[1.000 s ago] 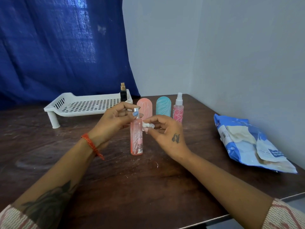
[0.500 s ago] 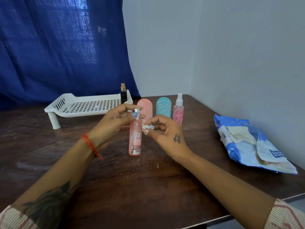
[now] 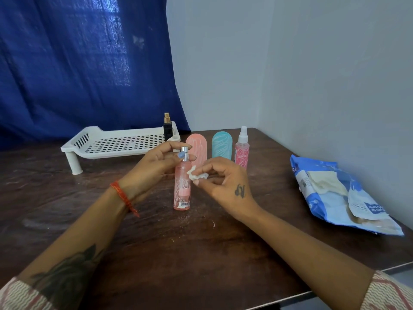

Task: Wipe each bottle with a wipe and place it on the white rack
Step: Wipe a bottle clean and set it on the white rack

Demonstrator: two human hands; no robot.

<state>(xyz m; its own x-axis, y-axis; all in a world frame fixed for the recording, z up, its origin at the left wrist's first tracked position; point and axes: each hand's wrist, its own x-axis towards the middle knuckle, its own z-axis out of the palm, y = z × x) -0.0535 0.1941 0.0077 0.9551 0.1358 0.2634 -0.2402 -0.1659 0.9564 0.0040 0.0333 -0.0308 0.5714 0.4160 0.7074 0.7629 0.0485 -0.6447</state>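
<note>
A tall pink spray bottle (image 3: pixel 182 191) stands on the dark wooden table (image 3: pixel 201 253). My left hand (image 3: pixel 154 166) pinches its silver top. My right hand (image 3: pixel 225 186) pinches a small crumpled white wipe (image 3: pixel 196 174) against the bottle's upper right side. Behind stand a pink capsule-shaped bottle (image 3: pixel 199 148), a teal capsule-shaped bottle (image 3: pixel 222 145) and a small pink spray bottle (image 3: pixel 241 151) with a white top. The white rack (image 3: pixel 116 145) sits at the back left, with a black bottle (image 3: pixel 167 128) with a gold top at its right end.
A blue and white wipes pack (image 3: pixel 339 195) lies at the right near the wall. A blue curtain (image 3: pixel 85 63) hangs behind the rack. The table's front edge runs along the lower right.
The pink bottle has tilted slightly, its base shifting left. My right hand with the wipe has slid a little lower along the bottle's side.
</note>
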